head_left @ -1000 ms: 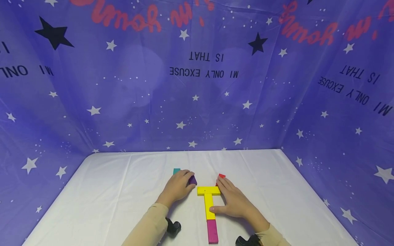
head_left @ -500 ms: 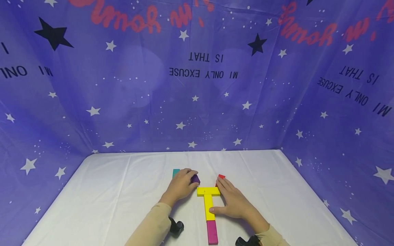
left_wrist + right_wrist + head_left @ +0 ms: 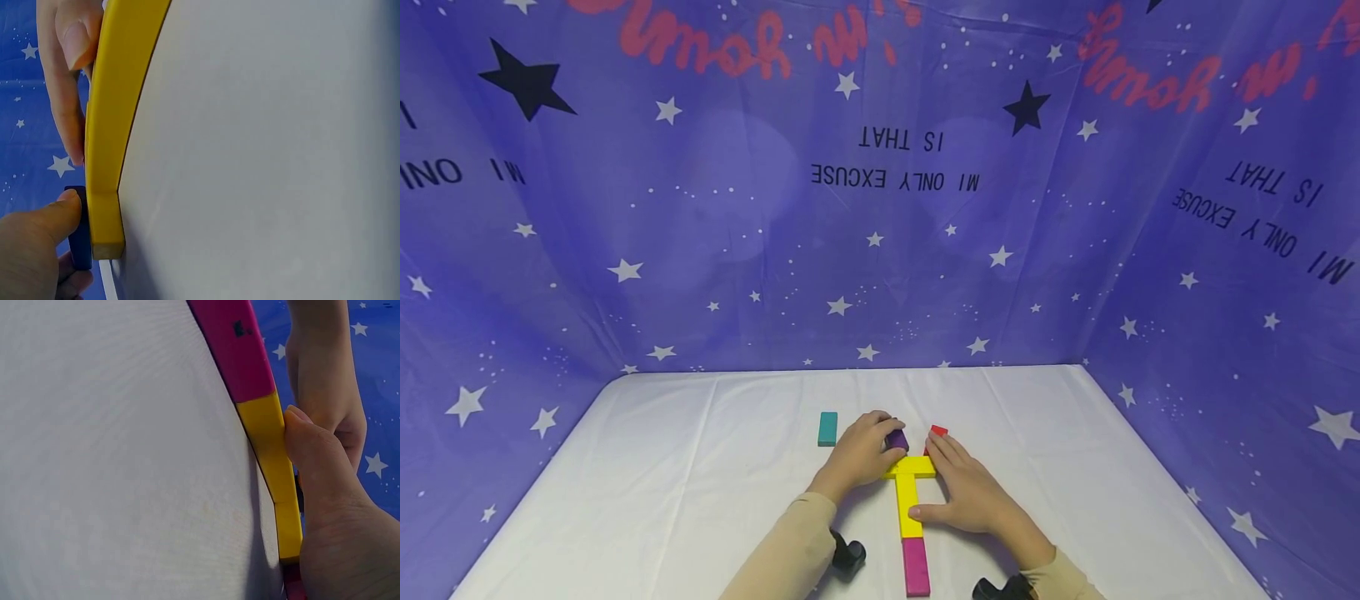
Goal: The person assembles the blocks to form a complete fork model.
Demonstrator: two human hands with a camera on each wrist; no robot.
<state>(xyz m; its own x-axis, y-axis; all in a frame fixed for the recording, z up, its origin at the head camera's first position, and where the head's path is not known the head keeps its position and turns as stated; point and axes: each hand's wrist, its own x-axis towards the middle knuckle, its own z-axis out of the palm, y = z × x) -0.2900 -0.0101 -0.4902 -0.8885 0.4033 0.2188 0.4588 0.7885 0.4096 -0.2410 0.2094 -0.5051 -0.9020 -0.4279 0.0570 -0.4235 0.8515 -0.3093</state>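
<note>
My left hand (image 3: 859, 450) pinches a dark purple block (image 3: 897, 439) between thumb and fingers. That block is just beyond a crosswise yellow block (image 3: 921, 467); in the left wrist view the thumb (image 3: 62, 215) presses on it close beside the yellow. A second yellow block (image 3: 907, 507) meets the crosswise one, making a T, and a magenta block (image 3: 915, 568) continues its stem towards me. My right hand (image 3: 972, 493) lies with straight fingers over a red block (image 3: 938, 431), which they partly hide. Its thumb (image 3: 312, 440) touches the yellow stem.
A teal block (image 3: 827, 429) lies flat on the white-covered table (image 3: 647, 483), left of the left hand. Purple star-printed cloth (image 3: 880, 275) stands behind and at both sides. Black wrist mounts (image 3: 848, 558) hang beneath both wrists.
My left hand has moved right with the purple block, up to the crosswise yellow block, partly covering its left end. The teal block is now fully exposed. My right hand has stayed in place.
</note>
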